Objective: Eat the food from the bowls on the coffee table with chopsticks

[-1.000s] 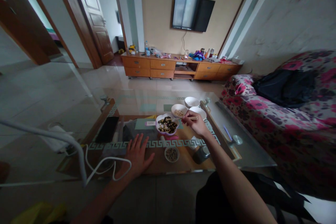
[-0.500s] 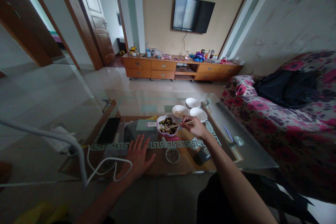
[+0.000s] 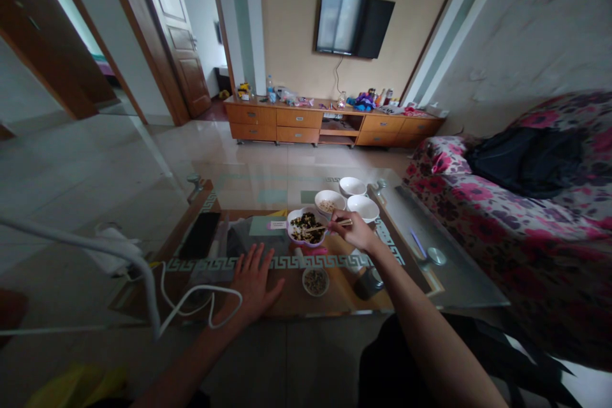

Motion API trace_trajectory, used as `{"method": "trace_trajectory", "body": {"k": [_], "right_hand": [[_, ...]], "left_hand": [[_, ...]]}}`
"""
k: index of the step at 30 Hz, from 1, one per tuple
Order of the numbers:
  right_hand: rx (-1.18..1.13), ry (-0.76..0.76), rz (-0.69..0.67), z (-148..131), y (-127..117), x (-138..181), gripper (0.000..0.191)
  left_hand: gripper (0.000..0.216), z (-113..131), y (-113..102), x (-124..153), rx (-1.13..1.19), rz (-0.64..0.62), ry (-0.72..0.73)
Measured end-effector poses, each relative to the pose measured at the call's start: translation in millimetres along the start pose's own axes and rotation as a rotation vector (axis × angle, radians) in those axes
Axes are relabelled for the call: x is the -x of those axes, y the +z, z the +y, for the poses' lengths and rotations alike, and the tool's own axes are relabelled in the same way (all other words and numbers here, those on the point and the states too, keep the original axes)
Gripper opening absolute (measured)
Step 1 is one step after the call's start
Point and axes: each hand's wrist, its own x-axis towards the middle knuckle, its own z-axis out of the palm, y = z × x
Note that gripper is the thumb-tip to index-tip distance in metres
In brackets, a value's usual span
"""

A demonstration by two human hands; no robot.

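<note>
Glass coffee table (image 3: pixel 449 280), tiled living room

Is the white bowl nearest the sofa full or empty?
Empty: the round white bowl shows only a bare white inside, unlike the purple flower-shaped bowl heaped with food.

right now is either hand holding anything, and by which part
The right hand holds chopsticks by their rear end. The left hand holds nothing.

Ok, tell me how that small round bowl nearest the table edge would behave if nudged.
The small bowl sits on a smooth glass table, so it would probably slide easily. It looks low and wide, so tipping seems unlikely. It holds loose bits that might scatter if jolted. The left hand lies flat beside it.
</note>
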Motion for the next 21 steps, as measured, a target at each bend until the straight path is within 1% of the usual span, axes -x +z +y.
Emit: {"method": "trace_trajectory", "body": {"k": [2,4,7,9,11,14,16,21], "right_hand": [[-0.004,-0.019,0.016,-1,0,0,0.040],[-0.032,-0.035,0.061,0,-1,-1,0.043],[-0.081,-0.051,0.189,3,-8,-3,0.049],[-0.095,-0.037,0.250,7,-12,-3,0.052],[-0.109,-0.001,0.229,10,-14,-3,0.052],[-0.144,0.045,0.112,11,-10,-3,0.051],[-0.182,0.059,0.066,11,-6,-4,0.050],[-0.208,0.060,0.061,12,2,-7,0.047]], "left_hand": [[0.074,0,0,0,0.005,-0.001,-0.001],[0.074,0,-1,0,0.014,-0.004,0.001],[0.074,0,-2,0,0.009,-0.004,0.001],[0.074,0,-2,0,0.002,0.002,0.002],[0.073,1,-2,0,0.005,0.004,0.000],[0.073,1,-2,0,0.011,-0.004,-0.009],[0.073,1,-2,0,0.009,-0.005,-0.006],[0.073,-1,0,1,0.008,0.024,0.011]]}}
